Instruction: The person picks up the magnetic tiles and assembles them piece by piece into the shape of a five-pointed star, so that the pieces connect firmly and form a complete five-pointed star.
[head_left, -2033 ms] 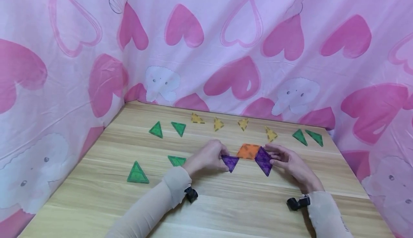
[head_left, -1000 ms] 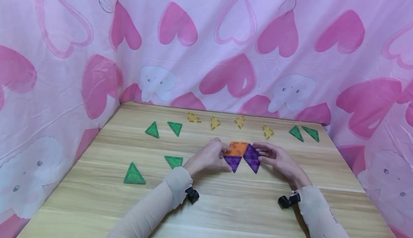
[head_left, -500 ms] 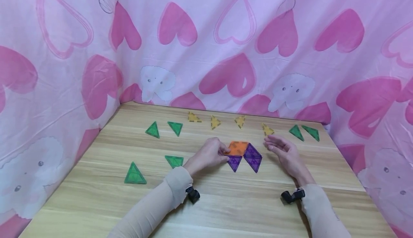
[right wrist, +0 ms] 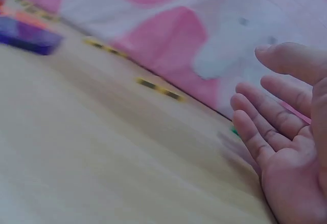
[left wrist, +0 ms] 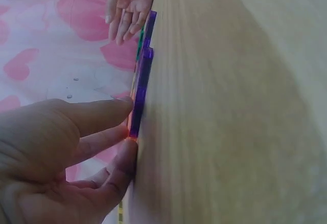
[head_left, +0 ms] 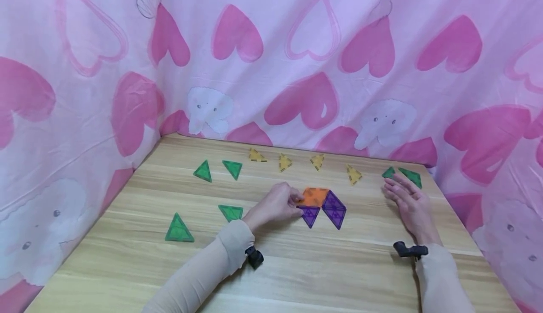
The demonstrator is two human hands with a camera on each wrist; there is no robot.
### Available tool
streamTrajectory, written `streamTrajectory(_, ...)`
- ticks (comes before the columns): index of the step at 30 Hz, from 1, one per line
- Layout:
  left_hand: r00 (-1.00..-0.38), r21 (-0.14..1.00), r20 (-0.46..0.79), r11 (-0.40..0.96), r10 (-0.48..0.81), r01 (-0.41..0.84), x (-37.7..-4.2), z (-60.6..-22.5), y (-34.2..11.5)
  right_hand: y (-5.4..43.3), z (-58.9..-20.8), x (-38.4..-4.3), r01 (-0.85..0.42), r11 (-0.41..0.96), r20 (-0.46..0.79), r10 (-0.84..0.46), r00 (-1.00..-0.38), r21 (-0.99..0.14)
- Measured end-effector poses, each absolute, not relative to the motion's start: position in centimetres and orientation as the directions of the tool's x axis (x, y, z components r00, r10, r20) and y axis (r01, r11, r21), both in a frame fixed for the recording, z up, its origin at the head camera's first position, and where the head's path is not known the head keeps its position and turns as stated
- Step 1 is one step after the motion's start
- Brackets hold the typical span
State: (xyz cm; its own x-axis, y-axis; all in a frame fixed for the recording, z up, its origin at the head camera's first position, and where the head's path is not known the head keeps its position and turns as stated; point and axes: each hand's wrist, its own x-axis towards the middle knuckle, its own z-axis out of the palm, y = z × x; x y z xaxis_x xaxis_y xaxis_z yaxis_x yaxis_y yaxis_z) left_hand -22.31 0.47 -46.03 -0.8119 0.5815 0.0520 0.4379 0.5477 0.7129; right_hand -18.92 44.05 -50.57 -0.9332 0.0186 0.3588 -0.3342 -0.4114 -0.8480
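My left hand point(head_left: 277, 204) is at the left end of a small group of flat magnetic tiles. Its thumb and fingers pinch the left corner of a purple triangle tile point(head_left: 311, 215), which lies along the front edge of a four-sided orange tile point(head_left: 315, 196). Two joined purple triangle tiles point(head_left: 334, 209) adjoin the orange one on the right. In the left wrist view the purple tile's edge point(left wrist: 143, 86) shows at the fingertips. Over at the back right, my right hand point(head_left: 411, 209) has relaxed fingers and holds nothing. Its fingertips partly cover a green triangle tile point(head_left: 388, 173), beside another green triangle tile point(head_left: 410, 177).
Several yellow triangle tiles point(head_left: 285, 162) are spread along the back of the wooden table point(head_left: 322, 275). On the left are more green triangle tiles point(head_left: 179, 228), one partly behind my left wrist. A pink heart-patterned curtain point(head_left: 301, 101) encloses the back and sides.
My left hand joined its purple triangle to the orange tile's front edge and stays there. The right hand let go of the right-hand purple tiles and moved right to the green ones.
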Motion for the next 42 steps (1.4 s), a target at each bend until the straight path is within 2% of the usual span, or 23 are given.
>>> streamTrajectory(5,-0.829,0.713,0.025,0.571,0.558,0.406,-21.6,-45.3,1.3,46.8,-50.4,-18.1,-0.338,-0.461,0.327,0.107,-0.939,-0.821)
streamTrajectory(12,-0.847,0.724,0.153,0.526,0.509,0.446,-21.8,-43.9,2.7,48.7,-50.0,-18.1,-0.377,-0.461,0.314,0.209,-0.926,-0.803)
streamTrajectory(18,-0.81,0.702,0.251,0.477,0.529,0.529,-21.7,-43.1,4.8,49.0,-50.0,-18.1,-0.378,-0.411,0.28,0.28,-0.918,-0.83)
streamTrajectory(25,-0.754,0.626,0.301,0.475,0.584,0.618,-22.8,-42.1,8.4,49.1,-49.7,-18.1,-0.37,-0.382,0.248,0.331,-0.91,-0.847)
streamTrajectory(30,-0.697,0.605,0.308,0.432,0.648,0.669,-23.6,-40.9,11.6,50.4,-49.1,-16.8,-0.265,-0.275,0.113,0.466,-0.878,-0.924)
streamTrajectory(34,-0.656,0.57,0.301,0.421,0.692,0.706,-24.6,-41.0,13.8,51.0,-48.8,-16.3,-0.153,-0.234,0.02,0.489,-0.872,-0.96)
streamTrajectory(37,-0.636,0.571,0.275,0.41,0.721,0.712,-25.5,-41.7,15.6,51.3,-48.9,-16.5,-0.124,-0.229,0.008,0.45,-0.893,-0.966)
streamTrajectory(42,-0.656,0.647,0.212,0.399,0.724,0.649,-26.4,-43.3,18.4,51.5,-49.5,-17.2,-0.084,0.001,0.077,0.417,-0.906,-0.996)
